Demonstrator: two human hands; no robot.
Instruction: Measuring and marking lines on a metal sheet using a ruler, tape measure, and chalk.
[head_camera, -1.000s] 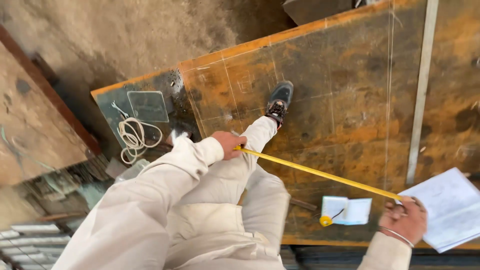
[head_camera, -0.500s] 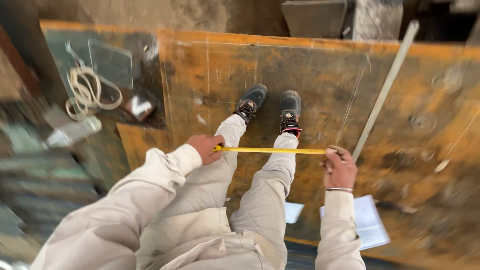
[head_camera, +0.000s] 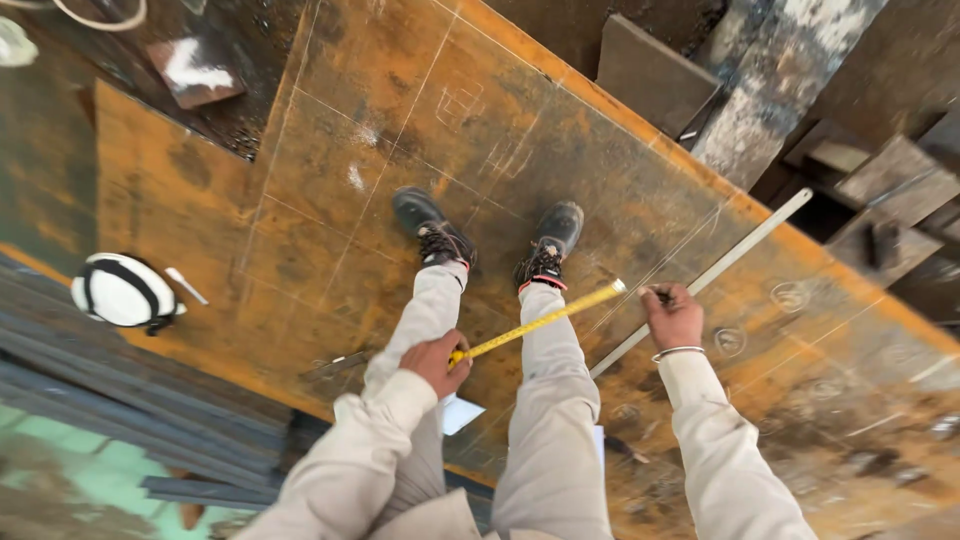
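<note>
Since half a second ago the view has swung round and the tape now runs diagonally, its tip end out past the right boot instead of level across both legs. Left hand (head_camera: 436, 358) pinches the tape case end, fingers curled tight on it. Right hand (head_camera: 672, 314) is down at the rusty steel plate (head_camera: 330, 180), fingers closed round a small dark marker-like thing, can't tell exactly what. Yellow tape measure (head_camera: 535, 322) stretches between the hands, above the plate, so a mark point looks lined up. Counts: two boots (head_camera: 432, 228), one long metal straightedge (head_camera: 706, 277) beside the right hand, one white hard hat (head_camera: 122, 291) at left, several chalk lines on the plate.
</note>
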